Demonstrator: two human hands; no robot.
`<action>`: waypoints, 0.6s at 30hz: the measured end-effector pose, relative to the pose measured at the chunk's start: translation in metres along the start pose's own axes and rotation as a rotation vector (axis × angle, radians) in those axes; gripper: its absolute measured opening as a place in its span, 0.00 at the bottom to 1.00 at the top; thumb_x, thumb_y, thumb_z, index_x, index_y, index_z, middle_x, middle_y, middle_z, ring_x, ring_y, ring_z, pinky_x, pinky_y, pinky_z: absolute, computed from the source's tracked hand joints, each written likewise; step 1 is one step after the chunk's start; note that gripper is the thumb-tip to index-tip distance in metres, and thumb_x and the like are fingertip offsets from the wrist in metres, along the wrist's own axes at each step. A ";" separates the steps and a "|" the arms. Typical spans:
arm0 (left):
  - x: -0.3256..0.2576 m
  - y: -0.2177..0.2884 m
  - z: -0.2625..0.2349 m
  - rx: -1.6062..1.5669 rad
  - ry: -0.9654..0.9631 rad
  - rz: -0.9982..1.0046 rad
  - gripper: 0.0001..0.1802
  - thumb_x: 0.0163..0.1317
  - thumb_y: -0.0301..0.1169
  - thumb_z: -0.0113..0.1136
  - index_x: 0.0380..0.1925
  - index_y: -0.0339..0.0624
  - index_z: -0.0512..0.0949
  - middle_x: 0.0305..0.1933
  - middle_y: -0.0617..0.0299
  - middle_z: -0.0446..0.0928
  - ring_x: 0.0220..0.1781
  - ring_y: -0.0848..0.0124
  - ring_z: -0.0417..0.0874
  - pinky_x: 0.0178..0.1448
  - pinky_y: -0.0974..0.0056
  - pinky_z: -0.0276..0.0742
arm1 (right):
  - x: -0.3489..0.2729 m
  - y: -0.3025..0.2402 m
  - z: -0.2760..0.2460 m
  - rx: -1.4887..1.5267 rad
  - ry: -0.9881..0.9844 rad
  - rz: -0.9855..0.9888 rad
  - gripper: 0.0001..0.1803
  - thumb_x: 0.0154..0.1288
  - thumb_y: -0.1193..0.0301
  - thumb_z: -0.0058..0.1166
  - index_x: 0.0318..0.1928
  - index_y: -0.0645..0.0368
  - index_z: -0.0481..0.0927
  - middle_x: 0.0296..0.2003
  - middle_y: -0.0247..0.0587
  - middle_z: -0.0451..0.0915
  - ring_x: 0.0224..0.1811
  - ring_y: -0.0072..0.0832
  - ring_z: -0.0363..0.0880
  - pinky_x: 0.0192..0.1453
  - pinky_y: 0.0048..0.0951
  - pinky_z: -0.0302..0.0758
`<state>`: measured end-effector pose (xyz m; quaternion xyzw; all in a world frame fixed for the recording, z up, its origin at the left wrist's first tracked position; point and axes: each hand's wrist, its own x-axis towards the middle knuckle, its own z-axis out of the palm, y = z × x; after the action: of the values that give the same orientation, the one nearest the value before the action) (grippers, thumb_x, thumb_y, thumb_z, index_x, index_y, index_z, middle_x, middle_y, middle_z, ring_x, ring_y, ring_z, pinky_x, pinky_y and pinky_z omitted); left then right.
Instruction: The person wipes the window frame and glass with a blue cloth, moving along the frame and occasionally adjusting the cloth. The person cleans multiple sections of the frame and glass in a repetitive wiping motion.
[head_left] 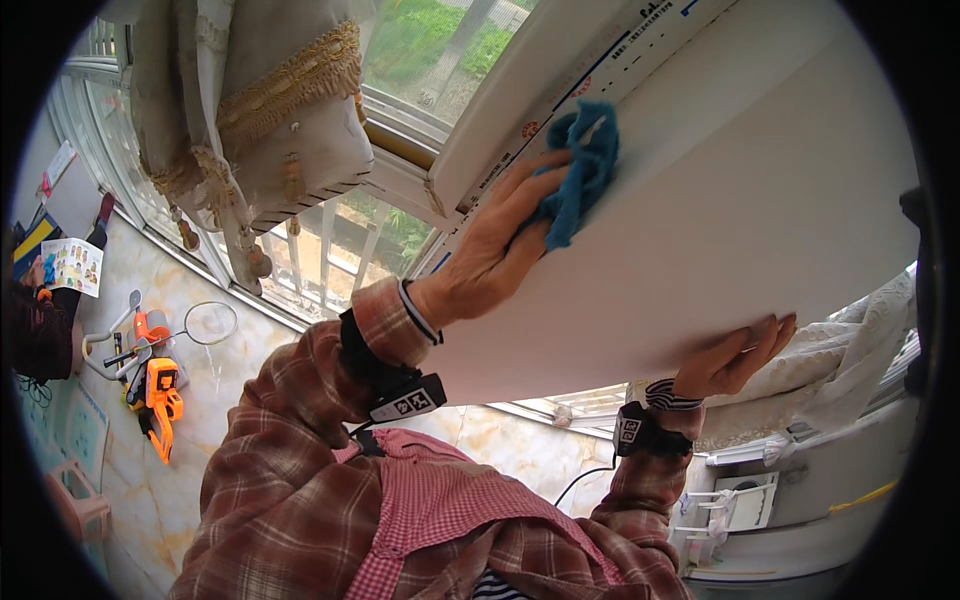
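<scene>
A large smooth white curved panel, like the casing of an appliance, slants across the upper right. Dark printing and small red marks run along its left border. My left hand is closed on a crumpled blue cloth, which lies against the panel close to that border. Lower on the right, my right hand lies at the panel's bottom edge with its fingers stretched out and no object visible in it. Black straps with small marked boxes circle both wrists.
A tasselled curtain hangs left of the panel before a window. On the marble-look floor lie an orange toy digger and a racket. A person at far left has an illustrated booklet. A pink stool stands lower left.
</scene>
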<state>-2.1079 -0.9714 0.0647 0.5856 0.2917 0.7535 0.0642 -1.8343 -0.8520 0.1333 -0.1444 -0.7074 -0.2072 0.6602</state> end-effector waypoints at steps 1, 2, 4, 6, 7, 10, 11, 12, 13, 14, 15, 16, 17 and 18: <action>-0.018 -0.004 -0.003 0.024 -0.010 -0.040 0.24 0.65 0.20 0.42 0.63 0.35 0.66 0.67 0.44 0.60 0.68 0.51 0.64 0.71 0.59 0.57 | 0.000 0.000 0.000 -0.039 -0.002 -0.002 0.19 0.72 0.79 0.38 0.59 0.72 0.71 0.69 0.60 0.59 0.74 0.51 0.54 0.74 0.49 0.58; -0.034 -0.007 -0.004 0.025 0.003 -0.065 0.25 0.65 0.20 0.42 0.63 0.35 0.66 0.68 0.44 0.60 0.68 0.51 0.64 0.71 0.59 0.56 | 0.001 0.000 0.000 -0.050 0.006 -0.010 0.19 0.72 0.79 0.39 0.59 0.72 0.71 0.69 0.60 0.59 0.74 0.51 0.55 0.74 0.49 0.58; -0.068 -0.013 -0.004 0.038 0.036 -0.153 0.25 0.65 0.20 0.42 0.64 0.35 0.65 0.68 0.45 0.59 0.69 0.51 0.64 0.72 0.59 0.56 | 0.002 -0.001 0.000 -0.066 0.022 -0.026 0.19 0.72 0.79 0.39 0.59 0.73 0.71 0.68 0.61 0.60 0.73 0.51 0.56 0.73 0.49 0.59; -0.099 -0.018 -0.008 0.021 0.033 -0.303 0.25 0.66 0.21 0.42 0.64 0.36 0.65 0.69 0.44 0.58 0.69 0.50 0.63 0.72 0.59 0.56 | 0.003 -0.002 0.001 -0.070 0.035 -0.035 0.19 0.71 0.79 0.39 0.59 0.74 0.71 0.68 0.62 0.61 0.72 0.52 0.58 0.73 0.49 0.59; -0.112 -0.021 -0.009 0.009 0.029 -0.382 0.25 0.66 0.21 0.42 0.64 0.36 0.64 0.69 0.44 0.58 0.70 0.50 0.63 0.72 0.59 0.56 | 0.002 -0.002 0.002 -0.069 0.045 -0.039 0.19 0.71 0.79 0.40 0.59 0.75 0.71 0.67 0.62 0.61 0.72 0.52 0.59 0.73 0.49 0.59; -0.136 -0.030 -0.013 0.024 0.034 -0.470 0.25 0.66 0.22 0.42 0.65 0.36 0.64 0.70 0.44 0.57 0.70 0.49 0.62 0.72 0.59 0.56 | 0.002 -0.004 0.004 -0.068 0.067 -0.024 0.19 0.71 0.79 0.40 0.59 0.75 0.71 0.67 0.63 0.62 0.71 0.53 0.60 0.73 0.49 0.60; -0.140 -0.032 -0.014 0.034 0.032 -0.462 0.25 0.66 0.22 0.42 0.65 0.36 0.64 0.71 0.44 0.57 0.71 0.49 0.62 0.72 0.58 0.55 | 0.002 -0.004 0.005 -0.071 0.065 -0.022 0.19 0.72 0.79 0.40 0.59 0.75 0.71 0.67 0.63 0.62 0.71 0.53 0.60 0.72 0.49 0.61; -0.143 -0.034 -0.014 0.039 0.030 -0.459 0.26 0.66 0.23 0.42 0.65 0.36 0.64 0.71 0.44 0.56 0.71 0.49 0.61 0.72 0.58 0.55 | 0.002 -0.005 0.005 -0.075 0.063 -0.019 0.19 0.72 0.78 0.39 0.59 0.75 0.70 0.67 0.63 0.62 0.71 0.53 0.60 0.72 0.49 0.61; -0.144 -0.035 -0.014 0.046 0.028 -0.454 0.26 0.66 0.23 0.42 0.65 0.36 0.63 0.71 0.43 0.56 0.71 0.49 0.61 0.72 0.58 0.55 | 0.003 -0.006 0.005 -0.070 0.061 -0.023 0.19 0.72 0.78 0.39 0.59 0.75 0.70 0.67 0.63 0.62 0.71 0.53 0.60 0.72 0.49 0.61; -0.144 -0.035 -0.015 0.048 0.028 -0.455 0.26 0.66 0.23 0.42 0.66 0.36 0.63 0.71 0.43 0.56 0.71 0.49 0.61 0.73 0.58 0.55 | 0.003 -0.007 0.005 -0.081 0.062 -0.028 0.19 0.72 0.78 0.39 0.59 0.76 0.71 0.67 0.64 0.62 0.71 0.53 0.61 0.72 0.49 0.62; -0.144 -0.035 -0.015 0.050 0.028 -0.456 0.26 0.66 0.23 0.42 0.66 0.37 0.63 0.71 0.43 0.56 0.72 0.49 0.61 0.73 0.58 0.55 | 0.004 -0.007 0.006 -0.083 0.064 -0.039 0.19 0.72 0.78 0.39 0.59 0.76 0.71 0.66 0.64 0.63 0.71 0.53 0.61 0.72 0.48 0.62; -0.143 -0.035 -0.015 0.053 0.027 -0.457 0.26 0.66 0.23 0.42 0.66 0.37 0.63 0.71 0.43 0.56 0.72 0.49 0.61 0.73 0.58 0.54 | 0.004 -0.008 0.006 -0.086 0.066 -0.050 0.19 0.72 0.78 0.39 0.59 0.76 0.71 0.66 0.64 0.63 0.71 0.52 0.61 0.72 0.48 0.62; -0.142 -0.035 -0.015 0.057 0.018 -0.450 0.26 0.66 0.23 0.42 0.66 0.37 0.63 0.71 0.43 0.56 0.72 0.48 0.60 0.73 0.58 0.54 | 0.005 -0.009 0.007 -0.080 0.080 -0.049 0.19 0.72 0.77 0.39 0.58 0.76 0.72 0.66 0.64 0.63 0.70 0.53 0.61 0.71 0.48 0.63; -0.141 -0.034 -0.015 0.060 0.009 -0.447 0.27 0.65 0.23 0.42 0.66 0.37 0.63 0.71 0.44 0.56 0.72 0.48 0.60 0.73 0.58 0.54 | 0.005 -0.010 0.008 -0.076 0.090 -0.046 0.19 0.72 0.77 0.39 0.58 0.76 0.72 0.66 0.64 0.64 0.70 0.53 0.62 0.71 0.48 0.63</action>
<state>-2.0874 -1.0107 -0.0740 0.5045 0.4368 0.7143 0.2110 -1.8468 -0.8568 0.1371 -0.1435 -0.6716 -0.2551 0.6807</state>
